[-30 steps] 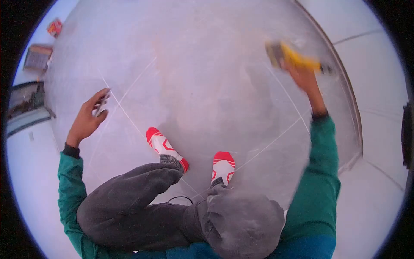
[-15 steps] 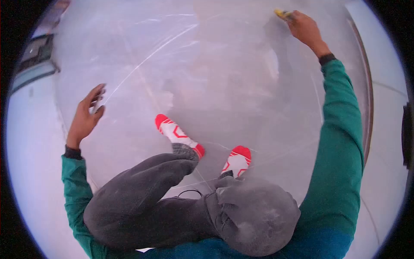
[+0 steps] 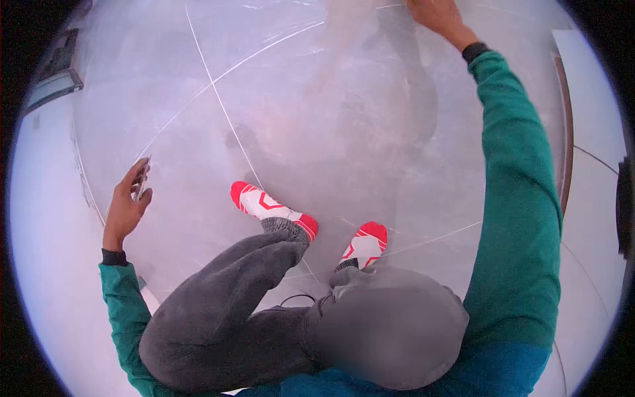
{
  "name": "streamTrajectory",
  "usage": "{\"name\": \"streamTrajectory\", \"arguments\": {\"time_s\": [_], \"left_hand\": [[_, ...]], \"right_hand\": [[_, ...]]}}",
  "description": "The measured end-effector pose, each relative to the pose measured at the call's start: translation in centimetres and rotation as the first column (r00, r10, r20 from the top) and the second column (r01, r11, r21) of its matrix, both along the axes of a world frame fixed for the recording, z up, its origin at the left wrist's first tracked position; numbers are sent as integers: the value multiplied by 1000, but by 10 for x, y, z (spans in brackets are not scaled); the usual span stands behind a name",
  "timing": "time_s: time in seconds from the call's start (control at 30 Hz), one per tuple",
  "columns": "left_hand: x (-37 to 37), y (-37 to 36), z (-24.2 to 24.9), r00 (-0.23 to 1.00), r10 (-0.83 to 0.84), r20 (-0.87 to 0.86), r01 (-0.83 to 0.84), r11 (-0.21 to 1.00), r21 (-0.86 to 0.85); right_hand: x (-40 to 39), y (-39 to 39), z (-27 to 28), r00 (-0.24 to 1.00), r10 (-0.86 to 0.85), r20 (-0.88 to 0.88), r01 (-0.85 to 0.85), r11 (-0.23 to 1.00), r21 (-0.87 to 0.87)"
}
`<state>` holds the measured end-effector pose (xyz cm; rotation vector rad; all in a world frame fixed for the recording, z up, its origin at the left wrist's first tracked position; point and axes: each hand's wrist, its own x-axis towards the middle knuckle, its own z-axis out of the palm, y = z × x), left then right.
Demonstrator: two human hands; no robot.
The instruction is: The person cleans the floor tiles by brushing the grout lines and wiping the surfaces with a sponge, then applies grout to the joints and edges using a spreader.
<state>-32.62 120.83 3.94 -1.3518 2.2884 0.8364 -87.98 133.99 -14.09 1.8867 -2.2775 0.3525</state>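
Note:
My left hand (image 3: 127, 204) is raised at the left with its fingers curled round a thin, pale, flat object (image 3: 141, 185), seen nearly edge-on. My right hand (image 3: 436, 18) reaches far forward over the smooth grey floor (image 3: 297, 119). The top edge of the view cuts off its fingers. The small yellow-and-dark tool it gripped half a second ago lies outside the view now. A pale curved line (image 3: 248, 63) runs across the floor between the hands.
My feet in red-and-white socks (image 3: 271, 205) stand on the floor, knees bent. A straight pale line (image 3: 221, 99) crosses the curved one. Along the right runs a brown-edged border (image 3: 565, 132) beside paler flooring. A dark-framed object (image 3: 56, 76) stands at the far left.
My right hand has moved forward and left, carrying the yellow-and-dark tool out of view. My left hand appears slightly lower in the view. The floor lines look sharper now.

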Motion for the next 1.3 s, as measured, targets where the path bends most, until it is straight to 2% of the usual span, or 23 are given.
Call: {"name": "streamTrajectory", "arguments": {"time_s": [0.1, 0.13, 0.17, 0.23, 0.3, 0.37, 0.47, 0.5, 0.57, 0.67, 0.7, 0.73, 0.77, 0.8, 0.83, 0.87, 0.93, 0.97, 1.0, 1.07, 1.13, 1.23, 1.3], "left_hand": [[5, 2, 1, 999, 12, -41, -13, 1000, -1], [6, 2, 1, 993, 46, -109, -46, 999, 5], [7, 2, 3, 993, 50, -107, -50, 999, 1], [11, -3, 1, 996, -75, 43, 74, 997, 21], [13, -3, 0, 998, -45, 38, 46, 998, -45], [11, 0, 2, 997, -3, 71, 5, 999, -34], [8, -1, 1, 1000, 12, 24, -11, 999, -53], [8, -1, 3, 1000, 1, 12, 0, 999, -46], [8, -5, 6, 999, -12, -43, 10, 999, -54], [0, -2, 9, 996, 15, -90, -15, 1000, 7], [-3, 0, 8, 992, 16, -125, -15, 1000, 8], [-7, 1, 9, 992, 0, -129, 0, 1000, -1], [-11, 2, 11, 994, -42, -98, 41, 999, -7], [-15, 3, 12, 994, -85, -69, 84, 996, -15], [-19, 6, 14, 992, -114, -54, 111, 992, -59], [-21, 5, 15, 990, -133, -49, 130, 990, -61], [-19, 7, 12, 989, -113, -99, 101, 988, -116], [-13, 5, 9, 990, -106, -98, 95, 989, -109], [-3, 0, 8, 996, -49, -77, 44, 996, -75], [3, -5, 6, 998, 7, -61, -11, 998, -66], [19, -9, 6, 997, 76, -5, -76, 997, 26], [31, -9, -2, 994, -8, -109, 11, 1000, 28], [33, -10, 5, 987, -54, -153, 69, 993, 98]], "right_hand": [[58, 6, 3, 978, 31, 204, 6, 985, -175], [109, 23, 0, 917, -64, 394, 31, 995, 91], [176, 46, 27, 741, -90, 665, -100, 965, 242], [283, 92, -2, 572, 149, 807, -285, 958, 25], [291, 92, -16, 264, 75, 962, -513, 855, 74], [256, 71, -64, 828, 204, 522, -332, 929, 164], [59, -7, -57, 960, -32, 279, 79, 984, -159], [-2, -18, -45, 978, -158, 135, 170, 982, -82], [-40, -30, -12, 985, -166, -51, 154, 969, -196], [26, -36, -12, 993, -95, 75, 111, 965, -239], [91, -38, -11, 947, 86, 311, 29, 938, -347], [152, -41, -41, 992, 117, -39, -121, 979, -162], [223, -36, -42, 766, 206, 609, -124, 977, -175], [277, -27, -22, 696, 169, 697, -311, 947, 81], [312, -21, -19, 455, 194, 869, -436, 900, 28], [318, -13, -12, 574, 278, 770, -517, 853, 78], [253, -28, -73, 603, 512, 612, -289, 855, -430], [187, -45, -71, 927, 239, 289, -203, 968, -148], [110, -51, -78, 986, 107, 129, -69, 962, -265], [-23, -61, -52, 939, -330, 96, 340, 932, -122], [-78, -50, -17, 960, -241, -139, 234, 970, -66], [42, -21, -2, 960, 56, 275, 30, 954, -299], [169, 31, 1, 758, 226, 612, -107, 968, -225]]}}
